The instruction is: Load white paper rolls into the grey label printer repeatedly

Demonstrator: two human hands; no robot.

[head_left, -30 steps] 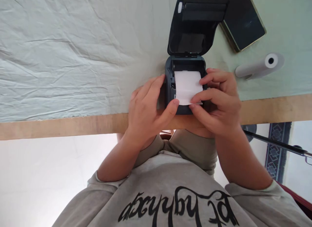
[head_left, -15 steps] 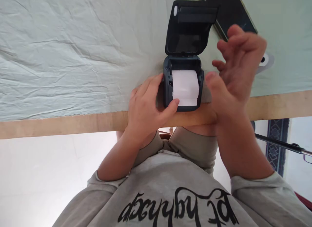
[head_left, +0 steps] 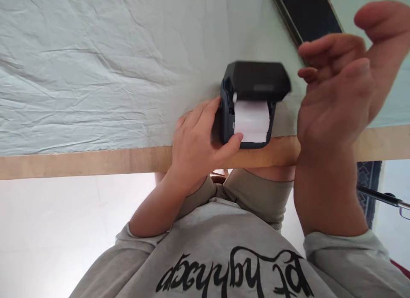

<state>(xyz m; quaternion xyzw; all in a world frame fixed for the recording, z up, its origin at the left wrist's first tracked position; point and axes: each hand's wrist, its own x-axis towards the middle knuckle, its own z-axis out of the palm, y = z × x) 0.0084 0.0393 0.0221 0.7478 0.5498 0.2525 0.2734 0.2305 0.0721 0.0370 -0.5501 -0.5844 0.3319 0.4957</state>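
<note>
At the table's front edge lies a small dark portable label or receipt printer (head_left: pixel 226 127). White paper (head_left: pixel 252 121) shows in its bay, its end reaching toward the front rim. The black lid (head_left: pixel 261 80), slightly blurred, is partly lowered over the back of the bay. My left hand (head_left: pixel 195 140) grips the printer's left side, fingers along the flank and thumb on the paper's front left corner. To the right of the printer, my right hand (head_left: pixel 339 93) is raised with fingers bent and apart, holding nothing and not touching the lid.
A black phone-like slab (head_left: pixel 310 16) rests at the back right, partly behind my right hand's fingers. Pale wrinkled cloth (head_left: pixel 96 76) covers the table up to its bare wooden edge (head_left: pixel 80 162). A dark pole (head_left: pixel 381 196) and patterned mat (head_left: pixel 370 178) show at lower right.
The printer's lid has swung from upright-open to partly down over the bay. My right hand has moved right, away from the printer, and now hides the small white roll. My left hand keeps its hold.
</note>
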